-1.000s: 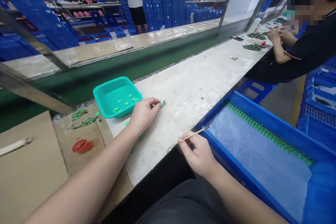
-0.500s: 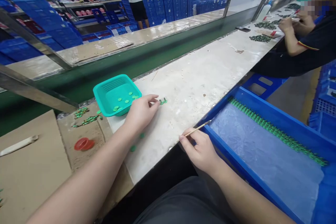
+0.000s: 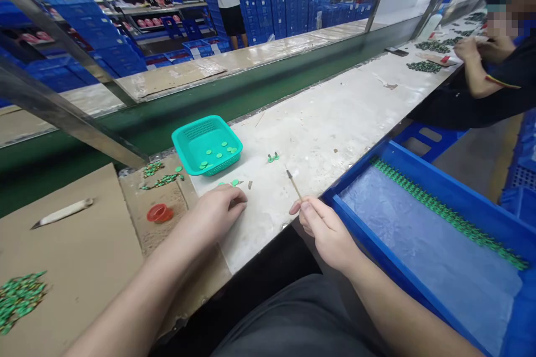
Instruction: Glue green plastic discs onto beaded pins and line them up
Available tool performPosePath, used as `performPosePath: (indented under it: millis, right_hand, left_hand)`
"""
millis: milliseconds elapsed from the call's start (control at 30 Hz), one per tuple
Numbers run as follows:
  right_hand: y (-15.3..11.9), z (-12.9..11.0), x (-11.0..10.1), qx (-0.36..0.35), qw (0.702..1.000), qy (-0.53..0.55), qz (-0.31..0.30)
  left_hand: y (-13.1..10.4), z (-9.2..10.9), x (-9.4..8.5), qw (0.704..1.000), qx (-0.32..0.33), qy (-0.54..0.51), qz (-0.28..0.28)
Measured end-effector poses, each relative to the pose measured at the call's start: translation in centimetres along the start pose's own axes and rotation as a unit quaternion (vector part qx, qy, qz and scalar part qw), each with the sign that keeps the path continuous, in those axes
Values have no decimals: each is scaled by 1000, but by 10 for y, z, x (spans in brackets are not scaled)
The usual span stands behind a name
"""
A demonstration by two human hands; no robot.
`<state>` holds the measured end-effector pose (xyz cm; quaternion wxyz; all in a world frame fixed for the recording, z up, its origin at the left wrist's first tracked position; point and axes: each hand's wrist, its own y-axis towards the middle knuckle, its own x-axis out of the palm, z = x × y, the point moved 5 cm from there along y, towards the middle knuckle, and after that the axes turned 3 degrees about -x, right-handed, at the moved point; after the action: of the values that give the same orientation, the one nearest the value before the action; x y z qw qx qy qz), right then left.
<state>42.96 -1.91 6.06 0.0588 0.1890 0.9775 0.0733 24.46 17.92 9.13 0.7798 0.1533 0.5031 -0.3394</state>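
Observation:
My left hand (image 3: 221, 209) rests low over the white tabletop, fingers curled together; what they hold, if anything, is hidden. Green discs (image 3: 235, 182) lie just beyond its fingers, beside a small brown piece (image 3: 250, 184). My right hand (image 3: 320, 220) pinches a thin wooden brush (image 3: 295, 185), its dark tip pointing up and away over the table. Two small green pieces (image 3: 273, 157) stand upright between the hands, farther off. A teal basket (image 3: 201, 170) holds several green discs. At the right, a blue crate (image 3: 402, 256) has rows of small green pieces (image 3: 448, 212) on a plastic sheet.
A red cap (image 3: 159, 213) and small green-gold pieces (image 3: 163, 181) are on cardboard at the left, near a white tool (image 3: 62, 213) and a green pile (image 3: 20, 298). A slanted metal post (image 3: 79, 122) rises behind. Another person (image 3: 481, 67) works at the far right.
My left hand has drawn back from the two upright pieces towards the loose discs. My right hand has turned the brush from pointing at the crate to pointing over the table. The view has shifted slightly left.

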Motion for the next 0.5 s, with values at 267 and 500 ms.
performPosePath:
  millis: [267, 500]
  right_hand:
    - [-17, -30, 9, 12, 987, 150, -59]
    - [4, -62, 57, -42, 990, 44, -129]
  left_hand:
    - [-95, -44, -18, 997, -44, -69, 9]
    - [-191, -98, -12, 985, -106, -114, 78]
